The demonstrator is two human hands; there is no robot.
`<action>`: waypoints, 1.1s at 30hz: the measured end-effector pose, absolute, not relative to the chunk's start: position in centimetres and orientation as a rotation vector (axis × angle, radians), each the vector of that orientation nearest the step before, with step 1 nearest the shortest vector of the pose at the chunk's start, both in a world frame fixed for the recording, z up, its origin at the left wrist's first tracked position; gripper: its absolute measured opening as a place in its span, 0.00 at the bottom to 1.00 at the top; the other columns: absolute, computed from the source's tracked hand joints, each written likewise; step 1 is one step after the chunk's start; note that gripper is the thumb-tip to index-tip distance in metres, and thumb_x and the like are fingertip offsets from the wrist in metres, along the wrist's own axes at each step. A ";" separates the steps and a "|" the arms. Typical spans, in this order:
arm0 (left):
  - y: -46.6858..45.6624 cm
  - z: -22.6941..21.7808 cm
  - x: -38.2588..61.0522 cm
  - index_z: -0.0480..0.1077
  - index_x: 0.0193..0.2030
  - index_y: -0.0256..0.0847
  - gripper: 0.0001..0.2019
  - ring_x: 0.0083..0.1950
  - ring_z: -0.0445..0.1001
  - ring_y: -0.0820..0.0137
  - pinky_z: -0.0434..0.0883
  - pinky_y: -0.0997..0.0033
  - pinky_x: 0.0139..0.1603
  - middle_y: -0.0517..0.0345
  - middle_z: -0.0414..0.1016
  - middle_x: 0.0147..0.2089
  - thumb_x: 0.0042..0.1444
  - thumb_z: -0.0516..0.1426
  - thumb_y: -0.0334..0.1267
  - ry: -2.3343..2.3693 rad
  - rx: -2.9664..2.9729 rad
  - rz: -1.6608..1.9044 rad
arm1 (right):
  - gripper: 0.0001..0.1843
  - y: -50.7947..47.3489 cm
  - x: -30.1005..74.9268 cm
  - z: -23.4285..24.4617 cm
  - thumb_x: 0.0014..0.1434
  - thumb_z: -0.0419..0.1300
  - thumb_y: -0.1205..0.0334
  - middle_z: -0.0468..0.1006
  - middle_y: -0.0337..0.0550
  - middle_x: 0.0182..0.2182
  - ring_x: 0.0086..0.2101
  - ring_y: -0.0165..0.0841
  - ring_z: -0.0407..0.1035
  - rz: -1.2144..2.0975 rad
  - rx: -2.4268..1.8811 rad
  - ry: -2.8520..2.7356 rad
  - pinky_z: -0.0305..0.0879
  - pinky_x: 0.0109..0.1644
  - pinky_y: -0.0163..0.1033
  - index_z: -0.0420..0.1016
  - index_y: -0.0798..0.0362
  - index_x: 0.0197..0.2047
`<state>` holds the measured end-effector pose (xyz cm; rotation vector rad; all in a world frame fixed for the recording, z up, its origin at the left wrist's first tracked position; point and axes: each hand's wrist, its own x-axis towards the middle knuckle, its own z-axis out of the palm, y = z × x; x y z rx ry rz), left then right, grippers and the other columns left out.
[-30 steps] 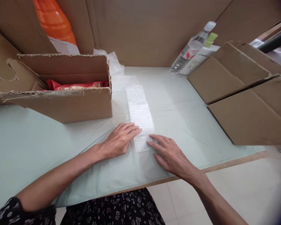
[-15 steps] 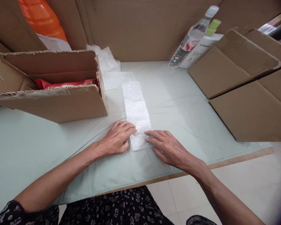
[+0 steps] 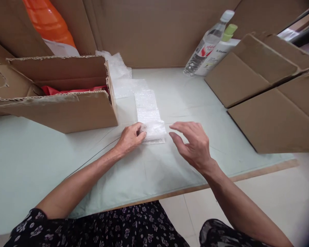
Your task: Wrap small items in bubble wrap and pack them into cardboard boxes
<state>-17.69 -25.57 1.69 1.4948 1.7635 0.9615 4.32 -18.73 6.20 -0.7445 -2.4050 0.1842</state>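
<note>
A long strip of bubble wrap (image 3: pixel 148 109) lies on the pale green table (image 3: pixel 36 151), running away from me. Its near end is folded over into a small roll. My left hand (image 3: pixel 130 138) pinches that folded end from the left, fingers curled round it. To the right of the roll, my right hand (image 3: pixel 193 144) hovers just above the table with its fingers spread and nothing in it.
An open cardboard box (image 3: pixel 59 99) with red packets inside stands at the left. Flat cardboard boxes (image 3: pixel 270 99) lean at the right. A clear bottle (image 3: pixel 208 43) and a white bottle (image 3: pixel 218 51) lie at the back. An orange bottle (image 3: pixel 48 22) stands behind the box.
The near end of the bubble wrap has been folded over away from me. My left hand now grips the fold, and my right hand has lifted off and moved right.
</note>
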 end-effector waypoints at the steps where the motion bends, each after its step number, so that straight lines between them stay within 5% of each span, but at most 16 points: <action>1: -25.3 1.7 -17.6 0.74 0.42 0.39 0.08 0.32 0.69 0.72 0.65 0.72 0.36 0.64 0.71 0.29 0.57 0.56 0.34 1.761 1.454 0.979 | 0.10 -19.1 4.5 6.0 0.70 0.56 0.64 0.84 0.46 0.43 0.42 0.40 0.76 0.169 -0.694 -2.457 0.66 0.47 0.45 0.77 0.50 0.49; 8: -25.2 1.5 -17.2 0.70 0.60 0.38 0.24 0.32 0.70 0.71 0.68 0.70 0.39 0.66 0.69 0.29 0.55 0.58 0.32 1.858 1.505 0.916 | 0.15 -19.3 3.8 2.4 0.67 0.54 0.71 0.81 0.51 0.51 0.49 0.43 0.72 -0.012 -0.517 -2.860 0.64 0.48 0.48 0.77 0.53 0.54; 14: -26.7 1.2 -17.2 0.63 0.67 0.37 0.28 0.58 0.73 0.58 0.69 0.54 0.61 0.43 0.74 0.58 0.59 0.59 0.35 1.925 1.883 1.181 | 0.16 -17.7 2.6 1.5 0.70 0.51 0.72 0.84 0.46 0.44 0.41 0.37 0.73 -0.075 -0.449 -2.840 0.61 0.46 0.46 0.80 0.52 0.45; 17: -28.0 1.3 -17.3 0.64 0.66 0.39 0.27 0.65 0.69 0.53 0.66 0.49 0.65 0.43 0.73 0.62 0.59 0.59 0.34 1.769 2.166 1.097 | 0.14 -17.5 2.4 2.1 0.68 0.52 0.71 0.84 0.46 0.41 0.39 0.38 0.73 0.092 -0.525 -2.832 0.60 0.47 0.47 0.79 0.52 0.43; 21: -29.7 1.7 -17.4 0.68 0.62 0.40 0.22 0.52 0.77 0.59 0.71 0.53 0.57 0.50 0.81 0.48 0.61 0.55 0.28 1.623 2.161 0.983 | 0.14 -18.6 3.0 4.5 0.65 0.52 0.71 0.84 0.43 0.35 0.37 0.37 0.74 0.452 -0.560 -2.842 0.62 0.47 0.46 0.79 0.53 0.43; 24: -30.5 2.3 -17.7 0.70 0.60 0.39 0.20 0.44 0.79 0.64 0.73 0.60 0.51 0.53 0.82 0.43 0.62 0.54 0.30 1.613 1.952 1.020 | 0.10 -20.4 4.1 6.4 0.68 0.56 0.64 0.84 0.45 0.40 0.40 0.38 0.76 0.565 -0.546 -2.733 0.65 0.48 0.45 0.78 0.52 0.47; 29: -29.6 2.5 -18.0 0.69 0.63 0.40 0.23 0.38 0.78 0.68 0.74 0.68 0.43 0.56 0.81 0.42 0.60 0.56 0.34 1.676 1.645 0.910 | 0.09 -23.0 5.3 6.4 0.66 0.59 0.64 0.84 0.44 0.40 0.39 0.38 0.77 0.250 -0.606 -2.543 0.66 0.44 0.46 0.78 0.47 0.48; 33: -28.2 1.6 -17.7 0.69 0.62 0.39 0.23 0.42 0.78 0.67 0.75 0.65 0.46 0.51 0.79 0.50 0.59 0.56 0.32 1.787 1.695 0.942 | 0.17 -22.8 4.3 3.6 0.67 0.57 0.67 0.82 0.50 0.53 0.52 0.45 0.74 0.061 -0.563 -2.715 0.66 0.50 0.50 0.75 0.48 0.56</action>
